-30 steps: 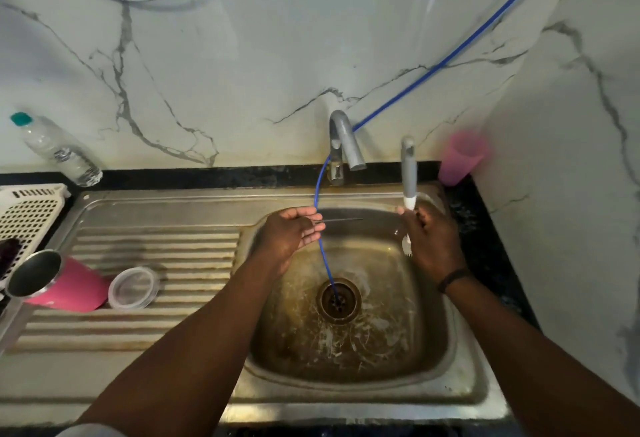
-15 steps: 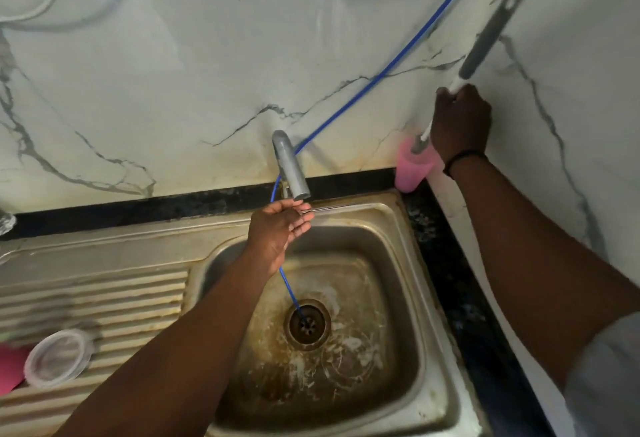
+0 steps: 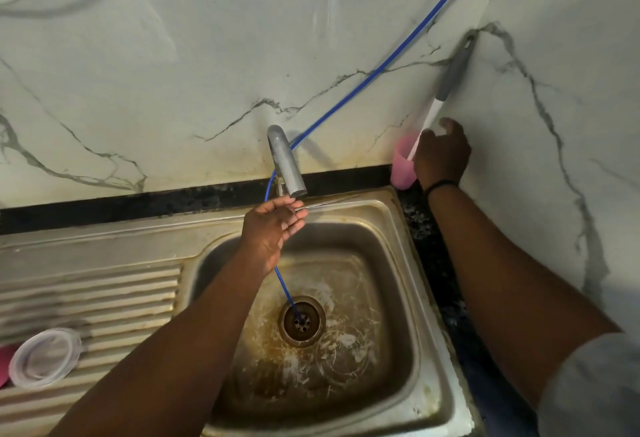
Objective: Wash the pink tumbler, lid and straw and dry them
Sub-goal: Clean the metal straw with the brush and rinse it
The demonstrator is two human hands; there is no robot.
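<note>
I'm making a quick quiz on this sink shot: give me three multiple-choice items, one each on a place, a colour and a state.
1. Where does the brush stand?
A. In the pink cup at the wall corner
B. In the sink basin
C. On the drainboard

2. What colour is the hose that runs into the drain?
A. Green
B. Blue
C. Red

3. What is the left hand doing?
A. Turning the tap
B. Gripping the lid
C. Holding the thin straw under the tap

Answers:
1 A, the brush's handle rises out of the cup, beside the right hand.
2 B, a blue line drops from the wall into the drain holes.
3 C, the fingers hold the straw below the spout, while the lid lies apart on the drainboard.
</note>
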